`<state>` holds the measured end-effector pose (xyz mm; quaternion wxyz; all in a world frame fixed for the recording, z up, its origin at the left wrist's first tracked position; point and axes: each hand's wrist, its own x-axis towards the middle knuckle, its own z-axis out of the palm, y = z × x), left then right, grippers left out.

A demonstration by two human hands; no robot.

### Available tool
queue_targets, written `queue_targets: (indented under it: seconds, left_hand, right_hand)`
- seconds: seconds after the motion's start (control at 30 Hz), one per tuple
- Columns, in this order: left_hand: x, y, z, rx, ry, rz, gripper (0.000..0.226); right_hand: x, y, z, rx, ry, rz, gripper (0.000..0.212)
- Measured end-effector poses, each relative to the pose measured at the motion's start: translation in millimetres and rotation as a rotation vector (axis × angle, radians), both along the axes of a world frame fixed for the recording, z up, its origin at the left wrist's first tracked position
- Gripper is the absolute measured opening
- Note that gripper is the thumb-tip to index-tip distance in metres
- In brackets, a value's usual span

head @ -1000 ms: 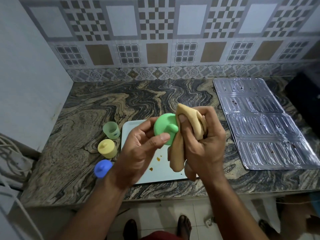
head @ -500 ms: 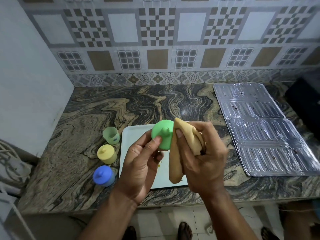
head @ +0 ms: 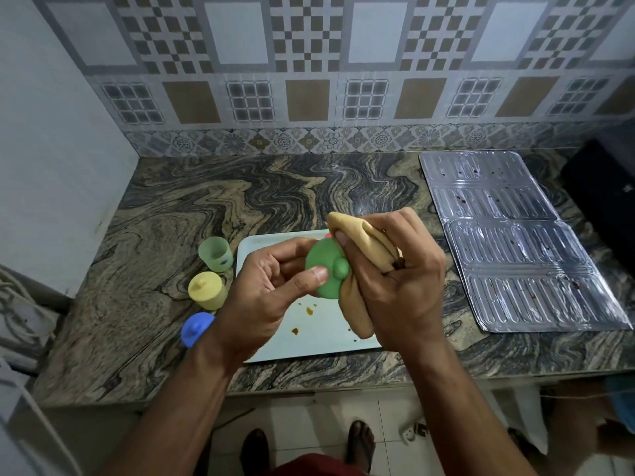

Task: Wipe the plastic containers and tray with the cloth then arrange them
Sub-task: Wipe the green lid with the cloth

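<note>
Above the marbled brown-and-black stone tabletop (head: 275, 201), both hands work close together over the white rectangular plastic tray (head: 319, 334). Left hand (head: 264, 297) grips the round green plastic lid with a small knob (head: 324, 273), thumb pressed on its top face, fingers curled behind it. Right hand (head: 391, 280) clenches the bunched tan cloth (head: 357, 242), thumb pushing the cloth against the lid's right edge; a tail of cloth hangs down below the hand. Lid and cloth touching, both held off the tray. A sliver of pink shows just behind the lid's top edge, cannot tell what it is.

Tray lies flat under the hands, near the tabletop's front edge, with a few small orange-brown stains on its bare surface below the left hand.

Left of the left hand, three small containers stand upright on the tabletop in a rough line just beside the tray's left edge: translucent pale green plastic cup, no lid (head: 215, 253), farthest back; yellow plastic container with knobbed lid (head: 208, 290), in the middle; blue plastic container with knobbed lid (head: 195, 328), nearest, partly hidden by the left wrist.

Right of the right hand, well apart from the tray, a ribbed silver foil sheet (head: 515, 242) lies flat on the tabletop, spotted with dark specks. Patterned wall tiles (head: 309, 63) behind. Sandalled feet (head: 359, 444) on the pale floor tiles below.
</note>
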<state>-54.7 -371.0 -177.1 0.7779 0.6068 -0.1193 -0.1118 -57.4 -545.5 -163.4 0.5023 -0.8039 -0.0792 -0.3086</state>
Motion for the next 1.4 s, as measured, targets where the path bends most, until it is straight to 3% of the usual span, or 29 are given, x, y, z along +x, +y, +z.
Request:
queue_targets:
  seconds: [0.2, 0.37, 0.5, 0.57, 0.77, 0.9, 1.03, 1.27, 1.4]
  left_hand:
    - [-2.5, 4.0, -6.3, 0.202, -0.053, -0.113, 0.017]
    - [-5.9, 3.4, -17.3, 0.139, 0.021, 0.062, 0.023]
    - [-7.4, 1.7, -20.2, 0.12, 0.024, 0.184, 0.025]
    - [-9.3, -0.9, -15.4, 0.105, 0.011, 0.141, 0.023]
    - [-10.4, -4.0, -14.0, -0.103, 0.145, 0.075, 0.025]
    - [-9.6, -3.1, -11.8, -0.308, 0.345, 0.116, 0.023]
    - [-11.2, -0.7, -11.8, -0.333, 0.408, 0.141, 0.029]
    - [-9.8, -3.1, -9.1, -0.267, 0.325, 0.094, 0.027]
    - [-9.9, -8.7, -6.9, -0.215, 0.243, 0.078, 0.028]
  right_hand:
    - [12.9, -5.3, -3.7, -0.055, 0.053, -0.04, 0.021]
    - [16.6, -18.6, 7.4, 0.219, 0.122, -0.015, 0.019]
    - [-2.2, -11.9, 2.8, 0.132, 0.115, 0.071, 0.019]
    - [-6.7, -2.7, -7.0, 0.053, 0.094, 0.051, 0.02]
    - [9.3, 0.2, -4.0, 0.14, 0.041, -0.113, 0.016]
    - [8.4, -12.7, 1.4, 0.245, 0.047, -0.098, 0.016]
    - [-4.4, -14.5, 1.2, 0.284, 0.062, -0.027, 0.014]
    - [-14.8, -3.7, -9.5, 0.109, 0.073, 0.052, 0.017]
    - [-13.5, 5.5, -11.8, -0.012, -0.038, -0.024, 0.018]
